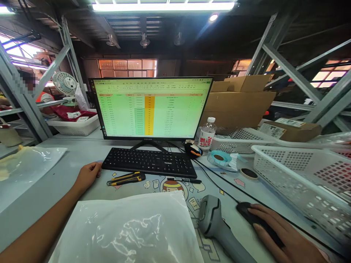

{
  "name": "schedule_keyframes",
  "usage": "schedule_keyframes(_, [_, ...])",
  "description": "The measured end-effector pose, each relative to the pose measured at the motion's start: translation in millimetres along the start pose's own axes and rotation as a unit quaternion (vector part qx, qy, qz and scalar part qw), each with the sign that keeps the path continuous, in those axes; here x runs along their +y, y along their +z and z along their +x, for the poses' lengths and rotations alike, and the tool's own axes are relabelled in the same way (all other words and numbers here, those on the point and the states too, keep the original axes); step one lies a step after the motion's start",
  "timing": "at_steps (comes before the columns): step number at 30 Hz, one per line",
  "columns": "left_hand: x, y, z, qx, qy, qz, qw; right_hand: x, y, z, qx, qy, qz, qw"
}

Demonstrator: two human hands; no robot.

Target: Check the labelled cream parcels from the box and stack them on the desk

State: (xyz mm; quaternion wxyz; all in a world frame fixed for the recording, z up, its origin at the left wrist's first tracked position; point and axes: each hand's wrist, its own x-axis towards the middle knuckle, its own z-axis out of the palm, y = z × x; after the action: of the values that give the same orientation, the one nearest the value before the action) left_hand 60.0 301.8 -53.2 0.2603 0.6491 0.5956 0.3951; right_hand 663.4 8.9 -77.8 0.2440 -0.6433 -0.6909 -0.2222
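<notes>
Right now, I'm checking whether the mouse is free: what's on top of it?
The right hand lies over the mouse. The mouse's black front end shows; the parts under the hand are covered and can't be seen.

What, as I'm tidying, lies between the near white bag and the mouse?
The scanner lies between that bag and the mouse; the head view shows it.

Mouse partly hidden beneath right hand
</notes>
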Motion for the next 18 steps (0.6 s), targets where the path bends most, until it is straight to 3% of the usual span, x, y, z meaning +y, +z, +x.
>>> schedule_keyframes(10, [3,0.8,-2,0.003,0.0,-0.005,1.0,11,10,-6,0.0,0.006,0.02,1.0])
schedule_keyframes(18, [9,-0.9,-3,0.002,0.009,-0.005,1.0,13,13,-10,-0.03,0.064,0.06,0.996])
